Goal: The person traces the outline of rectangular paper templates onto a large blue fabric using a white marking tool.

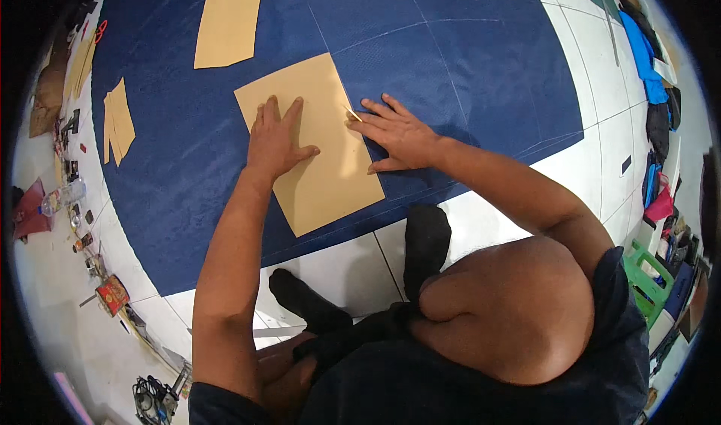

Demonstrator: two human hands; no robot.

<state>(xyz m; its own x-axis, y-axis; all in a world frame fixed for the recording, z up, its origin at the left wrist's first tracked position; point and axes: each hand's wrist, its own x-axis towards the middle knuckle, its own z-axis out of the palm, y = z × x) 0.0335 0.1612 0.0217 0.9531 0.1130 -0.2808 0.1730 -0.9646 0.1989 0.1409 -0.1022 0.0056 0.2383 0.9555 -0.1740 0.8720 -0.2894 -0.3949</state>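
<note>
A tan card pattern piece [330,177] lies on a large dark blue cloth [180,199] spread over the floor. My left hand [274,139] rests flat on the card, its fingers spread. Along the card's right edge lies my right hand [398,136], palm down, partly on the card and partly on the cloth. A thin pale stick [354,114] shows between its fingers at the card edge; whether it is chalk or a pencil I cannot make out. Faint pale lines are drawn on the cloth to the right and beyond the card.
Another tan card piece [229,19] lies farther up the cloth, and narrow card scraps [120,124] lie at its left. Red-handled scissors [101,31] sit near the far left edge. Clutter lines both sides, including a green plastic stool [650,278]. My feet stand on white tiles.
</note>
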